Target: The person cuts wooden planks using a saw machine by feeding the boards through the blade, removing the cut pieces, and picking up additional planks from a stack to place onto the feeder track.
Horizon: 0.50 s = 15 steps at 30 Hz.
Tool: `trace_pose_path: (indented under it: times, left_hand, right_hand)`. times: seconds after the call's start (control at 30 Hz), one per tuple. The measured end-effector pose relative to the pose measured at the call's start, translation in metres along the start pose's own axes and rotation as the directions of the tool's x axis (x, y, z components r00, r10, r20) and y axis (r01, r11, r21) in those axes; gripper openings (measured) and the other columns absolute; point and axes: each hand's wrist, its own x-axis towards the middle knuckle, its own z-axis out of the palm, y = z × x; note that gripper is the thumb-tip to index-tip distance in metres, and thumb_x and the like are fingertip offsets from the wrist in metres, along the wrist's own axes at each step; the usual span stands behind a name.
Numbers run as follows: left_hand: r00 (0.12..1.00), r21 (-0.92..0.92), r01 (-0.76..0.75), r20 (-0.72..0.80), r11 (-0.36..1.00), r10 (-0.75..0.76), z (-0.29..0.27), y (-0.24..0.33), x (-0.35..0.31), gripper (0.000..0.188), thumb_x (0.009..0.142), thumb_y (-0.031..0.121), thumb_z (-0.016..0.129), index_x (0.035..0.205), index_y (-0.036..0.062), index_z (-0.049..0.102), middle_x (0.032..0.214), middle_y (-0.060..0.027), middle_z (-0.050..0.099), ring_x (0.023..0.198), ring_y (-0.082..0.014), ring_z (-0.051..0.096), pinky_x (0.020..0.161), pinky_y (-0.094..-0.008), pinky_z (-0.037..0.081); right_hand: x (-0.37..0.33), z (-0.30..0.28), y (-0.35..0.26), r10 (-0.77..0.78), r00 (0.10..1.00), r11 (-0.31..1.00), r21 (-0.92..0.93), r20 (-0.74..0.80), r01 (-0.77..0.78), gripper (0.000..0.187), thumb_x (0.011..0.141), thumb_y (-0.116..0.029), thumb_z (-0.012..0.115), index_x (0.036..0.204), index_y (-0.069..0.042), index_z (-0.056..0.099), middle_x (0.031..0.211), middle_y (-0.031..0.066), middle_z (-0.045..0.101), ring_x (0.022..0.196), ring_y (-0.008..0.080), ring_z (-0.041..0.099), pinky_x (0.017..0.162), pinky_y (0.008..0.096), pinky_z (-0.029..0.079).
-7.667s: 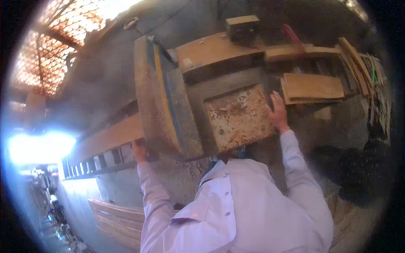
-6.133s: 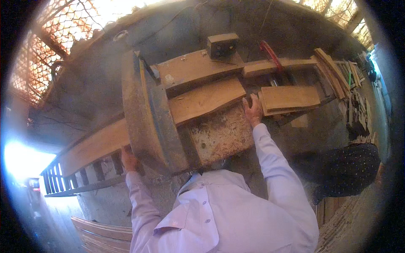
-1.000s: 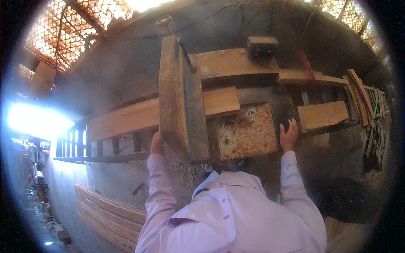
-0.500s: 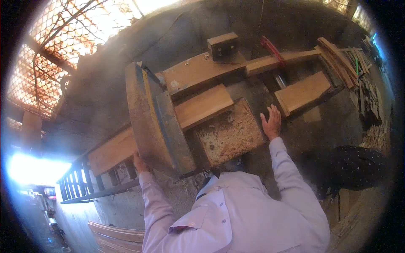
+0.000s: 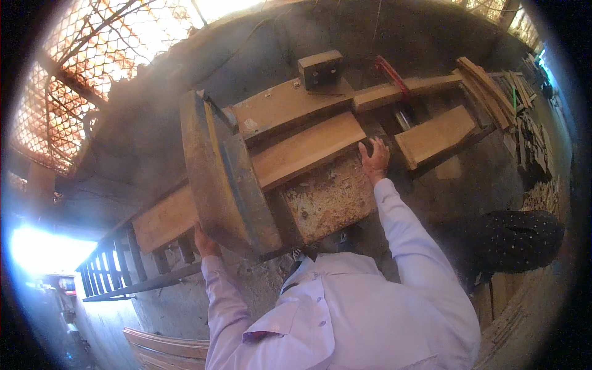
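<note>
A long wooden board [image 5: 311, 145] passes under the upright metal hood [image 5: 216, 172] of a woodworking machine. Its other stretch [image 5: 165, 221] comes out on the hood's left. My right hand [image 5: 375, 161] is at the board's right end, fingers apart, the tips at or just touching its near corner. Against the lower left edge of the hood, close to the board, rests my left hand [image 5: 206, 242]; a finger points up and the others are partly hidden. Shavings cover the metal plate [image 5: 330, 200] in front of the board.
Behind the board lies a wide wooden plank [image 5: 280, 108] with a dark box [image 5: 320, 69] on it. A shorter board [image 5: 436, 137] and a red bar [image 5: 392, 75] are to the right. Scrap strips [image 5: 533, 129] pile at far right; a slatted frame [image 5: 114, 271] stands at left.
The board has slid to the right through the machine. My right hand has moved left and slightly up to the board's end. My left hand has stayed nearly in place.
</note>
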Motion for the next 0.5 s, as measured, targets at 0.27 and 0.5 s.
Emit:
trace_pose_path:
  times: [0.27, 0.5]
  left_hand:
    - [0.937, -0.515, 0.322, 0.053, 0.794, -0.346, 0.008, -0.054, 0.031, 0.048, 0.098, 0.044, 0.053, 0.125, 0.0052, 0.06, 0.116, -0.0113, 0.067, 0.104, -0.0291, 0.064, 0.09, -0.0419, 0.051]
    - [0.882, -0.594, 0.417, 0.084, 0.688, -0.463, 0.011, -0.058, 0.03, 0.045, 0.093, 0.039, 0.061, 0.124, 0.0068, 0.06, 0.113, -0.0151, 0.068, 0.102, -0.028, 0.065, 0.086, -0.0408, 0.051]
  right_hand:
    - [0.024, 0.017, 0.004, -0.007, 0.981, 0.998, 0.063, -0.193, 0.019, 0.049, 0.089, -0.047, 0.061, 0.119, -0.009, 0.063, 0.129, 0.0155, 0.06, 0.126, 0.037, 0.049, 0.113, 0.0518, 0.026]
    - [0.031, 0.032, 0.0, -0.086, 0.977, 0.996, -0.015, -0.196, 0.084, 0.04, 0.09, -0.04, 0.06, 0.114, -0.007, 0.064, 0.119, 0.0146, 0.061, 0.115, 0.0339, 0.053, 0.101, 0.048, 0.036]
